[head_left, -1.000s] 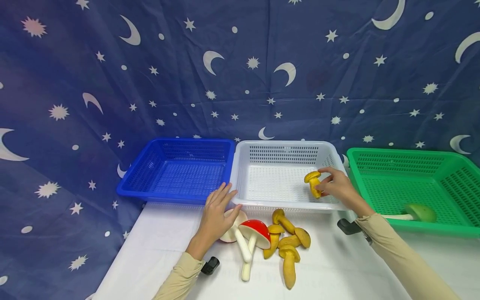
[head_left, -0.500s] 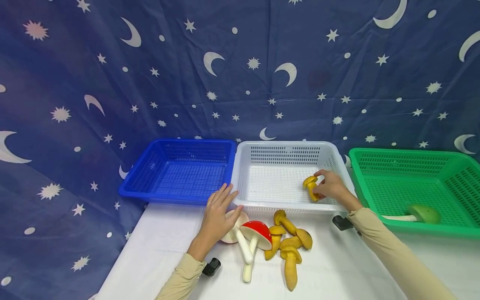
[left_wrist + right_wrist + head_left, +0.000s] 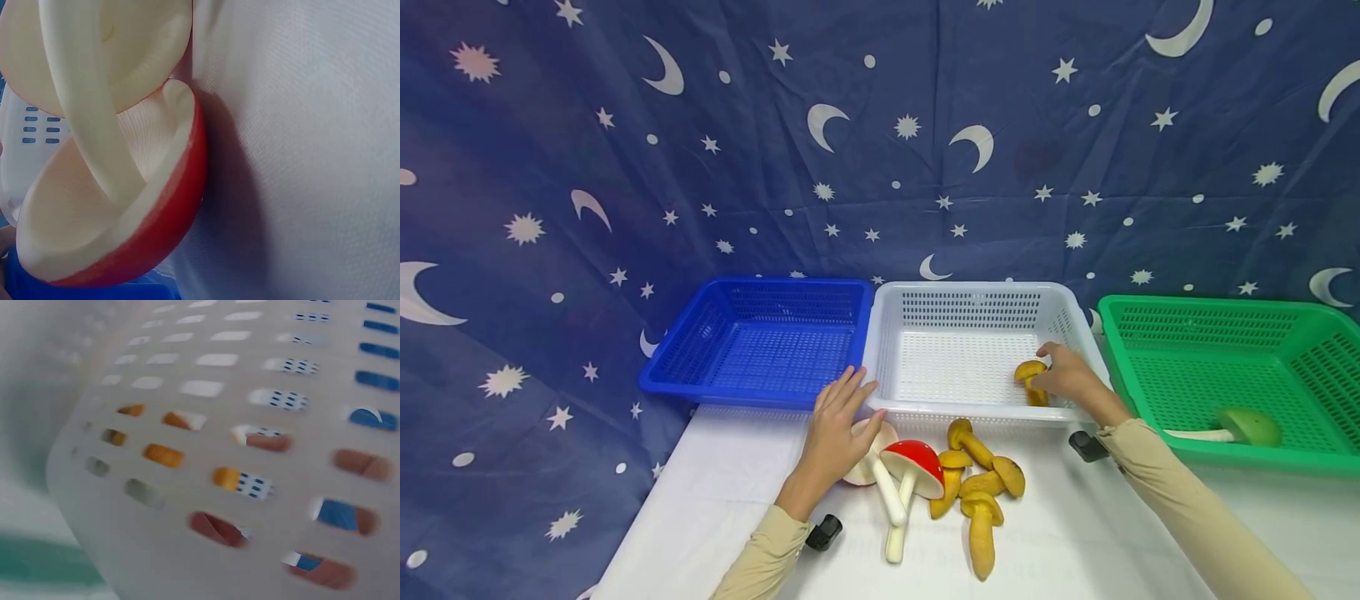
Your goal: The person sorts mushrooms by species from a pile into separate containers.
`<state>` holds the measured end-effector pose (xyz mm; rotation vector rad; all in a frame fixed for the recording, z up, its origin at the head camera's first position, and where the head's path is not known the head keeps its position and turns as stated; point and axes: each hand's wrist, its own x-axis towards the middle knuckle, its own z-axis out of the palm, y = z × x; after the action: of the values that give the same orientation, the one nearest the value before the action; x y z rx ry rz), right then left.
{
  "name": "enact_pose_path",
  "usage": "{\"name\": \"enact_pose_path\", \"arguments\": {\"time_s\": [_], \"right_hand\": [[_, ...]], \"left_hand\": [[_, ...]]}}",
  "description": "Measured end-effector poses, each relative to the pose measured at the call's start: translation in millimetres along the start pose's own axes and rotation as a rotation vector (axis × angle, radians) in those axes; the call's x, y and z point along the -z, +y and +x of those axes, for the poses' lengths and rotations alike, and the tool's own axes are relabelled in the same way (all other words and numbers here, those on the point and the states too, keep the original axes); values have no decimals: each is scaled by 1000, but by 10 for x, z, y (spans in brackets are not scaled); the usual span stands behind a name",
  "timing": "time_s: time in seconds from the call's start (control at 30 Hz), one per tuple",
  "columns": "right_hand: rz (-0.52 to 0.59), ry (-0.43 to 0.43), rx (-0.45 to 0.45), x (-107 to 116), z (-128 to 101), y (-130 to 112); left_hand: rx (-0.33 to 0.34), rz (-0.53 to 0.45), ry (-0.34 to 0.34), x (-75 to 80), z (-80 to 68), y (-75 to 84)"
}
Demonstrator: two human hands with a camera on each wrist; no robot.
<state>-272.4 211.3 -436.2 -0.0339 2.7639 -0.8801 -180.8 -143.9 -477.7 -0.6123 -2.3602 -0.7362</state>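
In the head view my right hand (image 3: 1072,379) reaches over the right front of the white basket (image 3: 947,410) and holds a yellow toy mushroom (image 3: 1028,369) low inside it. Fingers and bits of yellow show through the basket's slots in the right wrist view. My left hand (image 3: 833,446) lies with fingers spread, fingertips at the front rims where the white and blue baskets meet. Beneath and beside it are two toy mushrooms with white stems. One shows a red cap (image 3: 919,458), and the other turns up a cream underside (image 3: 862,472), partly covered by the hand.
Several yellow mushrooms (image 3: 981,533) lie on the white cloth (image 3: 1060,533) before the white basket. The blue basket (image 3: 767,398) stands at left. At right, the green basket (image 3: 1262,458) contains a green-capped mushroom (image 3: 1255,427). A starry blue curtain (image 3: 880,150) hangs behind.
My right hand has lowered the yellow mushroom toward the white basket's floor, and the mushroom has shifted slightly right since half a second ago. My left hand stays in place.
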Motion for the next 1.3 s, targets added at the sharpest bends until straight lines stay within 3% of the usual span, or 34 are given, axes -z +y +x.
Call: {"name": "enact_pose_path", "arguments": {"time_s": [0.47,0.97,1.3], "right_hand": [[165,31,118,221,-333,-99],[152,81,299,263,-808,-345],[137,44,416,237,-1058,-367]], "left_hand": [[15,-14,-30,-32,17,15],[10,-10,-18,-28,14,17],[3,-8,-7,-19,9,-3]]}}
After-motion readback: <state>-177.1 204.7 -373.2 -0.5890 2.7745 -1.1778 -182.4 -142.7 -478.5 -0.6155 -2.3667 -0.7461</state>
